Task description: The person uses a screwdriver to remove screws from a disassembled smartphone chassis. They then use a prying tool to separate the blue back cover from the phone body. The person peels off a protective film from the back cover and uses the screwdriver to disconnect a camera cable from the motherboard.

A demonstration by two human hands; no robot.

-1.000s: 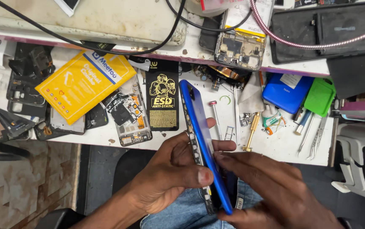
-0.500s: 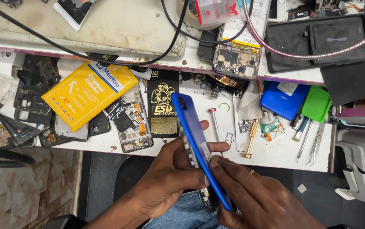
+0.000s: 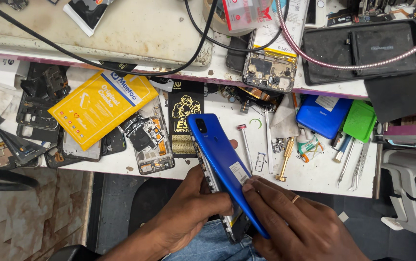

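Observation:
A blue phone point(image 3: 220, 154) with its blue back cover partly lifted off the body is held edge-up over my lap, its camera end toward the white workbench point(image 3: 314, 176). My left hand point(image 3: 188, 208) grips the phone's body from the left side. My right hand point(image 3: 295, 222), a ring on one finger, presses its fingertips on the back cover near a small white sticker. The phone's lower end is hidden between my hands.
On the bench lie a yellow packet point(image 3: 99, 106), a black packet point(image 3: 183, 121), opened phone frames point(image 3: 150, 142), a gold-handled screwdriver point(image 3: 284, 159), a red-tipped screwdriver point(image 3: 244, 145), tweezers point(image 3: 357, 162), a blue cover point(image 3: 321, 116) and a green pad point(image 3: 359, 121). Cables cross the upper shelf.
The view has shifted so the phone and both hands sit slightly lower and more central. My right fingertips have slid up along the back cover, which now stands further off the body.

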